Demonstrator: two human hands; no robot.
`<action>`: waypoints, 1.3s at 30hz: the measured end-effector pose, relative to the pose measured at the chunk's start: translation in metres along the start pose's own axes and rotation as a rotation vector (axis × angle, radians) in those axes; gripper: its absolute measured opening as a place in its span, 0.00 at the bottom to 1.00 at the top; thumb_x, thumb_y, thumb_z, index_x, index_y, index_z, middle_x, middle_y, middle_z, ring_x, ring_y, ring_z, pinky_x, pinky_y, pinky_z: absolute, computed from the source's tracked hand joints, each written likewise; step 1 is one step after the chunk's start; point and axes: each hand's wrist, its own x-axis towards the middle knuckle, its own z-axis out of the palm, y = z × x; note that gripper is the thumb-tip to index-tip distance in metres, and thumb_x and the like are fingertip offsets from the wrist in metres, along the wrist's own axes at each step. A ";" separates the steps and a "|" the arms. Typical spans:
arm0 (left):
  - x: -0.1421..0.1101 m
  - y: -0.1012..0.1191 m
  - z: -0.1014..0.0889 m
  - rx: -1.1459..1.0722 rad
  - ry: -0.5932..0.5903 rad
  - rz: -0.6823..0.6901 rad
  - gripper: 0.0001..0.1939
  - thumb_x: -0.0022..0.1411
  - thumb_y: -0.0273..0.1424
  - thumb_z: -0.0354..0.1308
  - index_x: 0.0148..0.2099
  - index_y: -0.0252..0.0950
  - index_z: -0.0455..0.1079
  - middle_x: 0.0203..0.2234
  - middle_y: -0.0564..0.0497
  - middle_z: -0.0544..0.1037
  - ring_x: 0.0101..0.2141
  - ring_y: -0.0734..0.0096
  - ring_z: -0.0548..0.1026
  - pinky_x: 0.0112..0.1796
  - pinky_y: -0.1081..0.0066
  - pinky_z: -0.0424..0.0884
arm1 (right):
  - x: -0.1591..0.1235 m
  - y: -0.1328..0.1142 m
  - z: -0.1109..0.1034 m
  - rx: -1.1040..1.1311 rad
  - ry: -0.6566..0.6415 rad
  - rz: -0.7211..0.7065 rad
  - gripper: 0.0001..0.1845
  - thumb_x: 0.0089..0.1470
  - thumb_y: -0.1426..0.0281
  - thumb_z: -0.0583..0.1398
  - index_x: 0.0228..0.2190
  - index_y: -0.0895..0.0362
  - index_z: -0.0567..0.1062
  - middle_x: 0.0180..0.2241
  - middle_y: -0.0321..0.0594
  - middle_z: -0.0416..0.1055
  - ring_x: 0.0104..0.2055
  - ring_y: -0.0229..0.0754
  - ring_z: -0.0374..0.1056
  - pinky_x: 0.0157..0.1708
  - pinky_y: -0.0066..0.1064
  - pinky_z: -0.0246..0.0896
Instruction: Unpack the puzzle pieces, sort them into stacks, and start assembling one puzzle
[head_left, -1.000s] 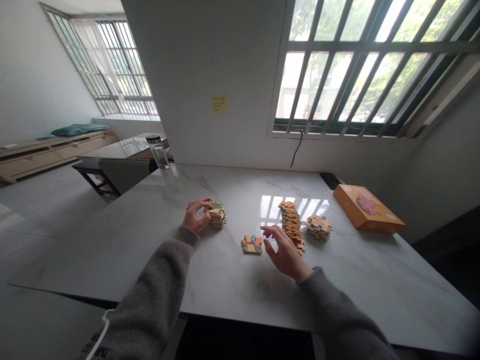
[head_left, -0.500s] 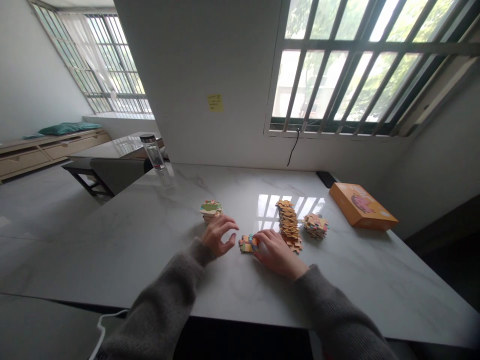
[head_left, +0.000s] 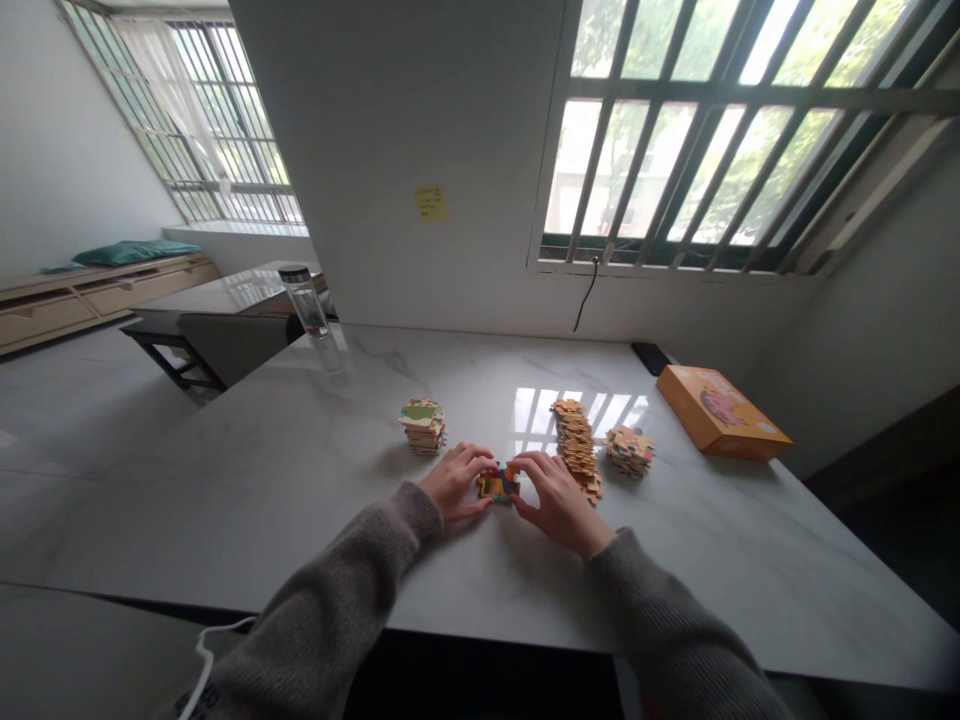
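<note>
Between my two hands are small colourful jigsaw puzzle pieces [head_left: 499, 485], low over the marble-patterned table [head_left: 315, 520]; whether it is one piece or a little stack I cannot tell. My left hand [head_left: 459, 482] grips their left side with thumb and fingers. On the right side, my right hand [head_left: 551, 497] pinches them the same way. A neat stack of puzzle pieces [head_left: 424, 427], green on top, stands beyond my left hand. Just past my right hand lies a long leaning row of pieces [head_left: 576, 445], with another short stack [head_left: 630, 451] to its right.
An orange box [head_left: 720, 412] lies at the right, with a black phone-like object [head_left: 651, 358] behind it. A clear bottle with a dark lid [head_left: 304, 302] stands at the table's far left. A white cable [head_left: 206, 655] hangs by my left sleeve.
My left hand has left the green-topped stack and moved right and nearer, onto the pieces in the middle. My right hand has closed on their right side.
</note>
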 end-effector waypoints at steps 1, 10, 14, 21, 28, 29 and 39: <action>0.000 0.000 0.000 -0.006 0.016 0.005 0.18 0.56 0.31 0.64 0.50 0.39 0.68 0.48 0.45 0.74 0.47 0.57 0.71 0.51 0.57 0.70 | 0.000 -0.001 0.000 0.007 0.014 -0.007 0.20 0.56 0.74 0.62 0.50 0.53 0.68 0.49 0.45 0.72 0.51 0.50 0.68 0.50 0.42 0.61; -0.001 0.005 -0.012 0.002 0.240 0.081 0.17 0.65 0.33 0.61 0.55 0.41 0.66 0.53 0.44 0.76 0.51 0.60 0.74 0.52 0.58 0.69 | -0.001 0.001 -0.003 0.057 0.181 -0.040 0.20 0.64 0.68 0.59 0.56 0.50 0.65 0.55 0.47 0.70 0.57 0.50 0.67 0.55 0.45 0.63; -0.002 0.004 -0.013 0.025 0.285 0.107 0.21 0.66 0.34 0.61 0.59 0.42 0.64 0.54 0.44 0.75 0.52 0.59 0.74 0.53 0.58 0.70 | -0.002 0.002 -0.005 0.033 0.227 -0.078 0.25 0.64 0.67 0.59 0.61 0.50 0.62 0.56 0.48 0.70 0.54 0.49 0.69 0.53 0.45 0.65; 0.001 0.007 -0.012 0.025 0.333 0.136 0.20 0.64 0.34 0.63 0.57 0.41 0.67 0.51 0.44 0.77 0.49 0.59 0.76 0.50 0.58 0.72 | -0.002 0.004 -0.001 0.058 0.287 -0.110 0.30 0.63 0.67 0.61 0.63 0.50 0.60 0.52 0.47 0.73 0.47 0.48 0.72 0.49 0.44 0.68; -0.004 -0.017 -0.056 0.053 0.582 -0.063 0.10 0.60 0.31 0.64 0.44 0.41 0.72 0.50 0.47 0.78 0.52 0.58 0.73 0.56 0.52 0.68 | -0.002 0.003 0.004 0.230 0.370 0.018 0.27 0.63 0.73 0.55 0.61 0.51 0.61 0.48 0.47 0.69 0.42 0.44 0.70 0.45 0.41 0.70; -0.007 -0.025 -0.063 0.051 0.633 -0.119 0.08 0.60 0.31 0.64 0.43 0.40 0.72 0.50 0.47 0.78 0.52 0.58 0.73 0.55 0.53 0.68 | -0.002 0.003 0.004 0.239 0.377 0.016 0.26 0.63 0.74 0.55 0.61 0.51 0.61 0.46 0.46 0.69 0.40 0.43 0.69 0.43 0.40 0.71; -0.030 -0.080 -0.077 0.041 0.654 -0.397 0.07 0.59 0.33 0.61 0.41 0.39 0.74 0.47 0.47 0.81 0.49 0.60 0.75 0.55 0.55 0.69 | -0.002 0.002 0.002 0.242 0.373 0.034 0.25 0.63 0.73 0.54 0.61 0.52 0.61 0.33 0.38 0.71 0.33 0.41 0.68 0.38 0.36 0.70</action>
